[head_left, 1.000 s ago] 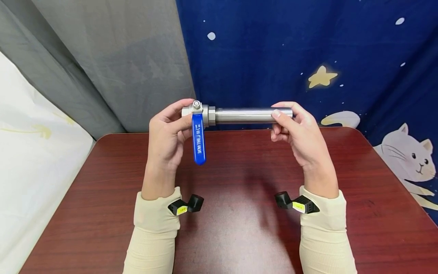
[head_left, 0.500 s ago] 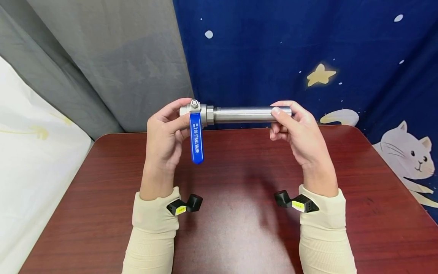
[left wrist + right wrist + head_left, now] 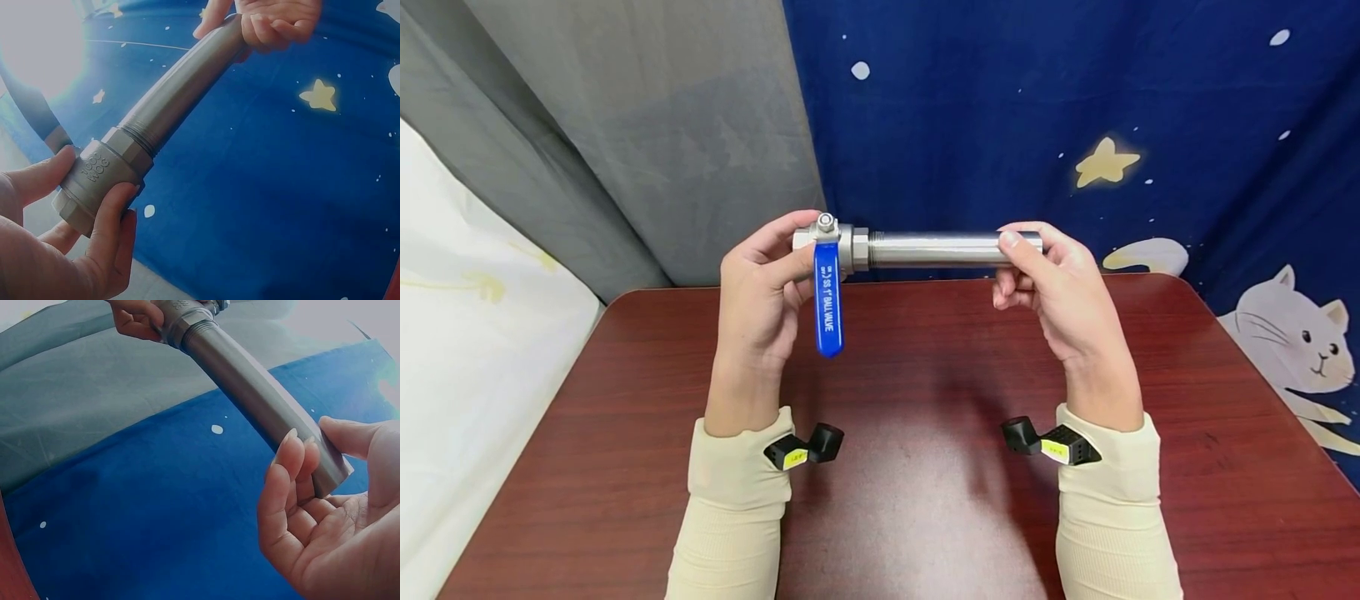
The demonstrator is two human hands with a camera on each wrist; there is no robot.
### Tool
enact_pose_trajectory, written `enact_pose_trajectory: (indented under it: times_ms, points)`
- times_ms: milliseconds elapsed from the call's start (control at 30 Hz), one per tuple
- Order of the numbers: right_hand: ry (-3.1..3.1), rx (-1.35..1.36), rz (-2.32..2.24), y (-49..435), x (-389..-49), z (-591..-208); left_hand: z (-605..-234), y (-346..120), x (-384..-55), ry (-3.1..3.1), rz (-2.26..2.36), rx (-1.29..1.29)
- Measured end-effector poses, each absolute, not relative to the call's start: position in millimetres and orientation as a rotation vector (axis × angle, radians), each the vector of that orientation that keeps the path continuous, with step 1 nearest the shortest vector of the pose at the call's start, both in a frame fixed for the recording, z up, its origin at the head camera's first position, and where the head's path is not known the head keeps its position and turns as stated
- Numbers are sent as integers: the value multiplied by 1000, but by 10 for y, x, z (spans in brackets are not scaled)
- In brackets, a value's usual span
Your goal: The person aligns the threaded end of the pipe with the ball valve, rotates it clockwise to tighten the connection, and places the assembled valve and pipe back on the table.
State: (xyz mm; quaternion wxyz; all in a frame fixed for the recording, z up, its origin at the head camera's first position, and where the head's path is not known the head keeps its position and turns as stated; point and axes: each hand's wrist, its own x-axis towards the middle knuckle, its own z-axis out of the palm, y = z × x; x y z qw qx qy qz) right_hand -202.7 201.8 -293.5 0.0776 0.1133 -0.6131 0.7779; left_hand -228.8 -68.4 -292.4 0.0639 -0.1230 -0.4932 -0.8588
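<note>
My left hand (image 3: 756, 292) grips the body of a steel ball valve (image 3: 103, 178) between thumb and fingers. The valve's blue lever (image 3: 829, 300), lettered "SS 1" BALL VALVE", points toward me. A smooth metal pipe (image 3: 936, 249) sits in the valve's right end, with a few threads (image 3: 876, 248) showing beside the hex collar. At the pipe's plain far end, my right hand (image 3: 1067, 292) pinches it between thumb and fingers. Valve and pipe form one straight, level line, held up in the air. In the right wrist view, my right fingers (image 3: 290, 462) curl under the pipe's end.
Below the hands lies a dark red wooden table (image 3: 910, 467). Behind it hang a grey curtain (image 3: 662, 125) and a blue curtain (image 3: 940, 108) with stars and a cat. White fabric (image 3: 467, 350) hangs at the left. A small black camera is strapped on each wrist.
The valve and left hand have shifted slightly left and up in the head view. The lever hangs a little straighter. Both hands keep their hold.
</note>
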Motion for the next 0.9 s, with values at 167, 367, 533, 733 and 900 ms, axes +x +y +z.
enact_pose_trajectory:
  times_ms: [167,367,533,733,900]
  points:
    - [-1819,328,2345,2015,-2029,-2931,-2920,-676,-2287,-1491,-2585,-380]
    - [-1810,328,2353,2010,-2028,-2924,-2920,-671,-2279,-1489,-2587,-381]
    - [-1822,350,2348,2017,-2026,-2910,-2922,-673,-2286,-1477,-2601,-374]
    - [-1840,365,2342,2037,-2015,-2912,-2933,-677,-2294,-1474,-2611,-371]
    - [-1865,360,2320,2058,-2006,-2916,-2939,-665,-2305,-1470,-2616,-382]
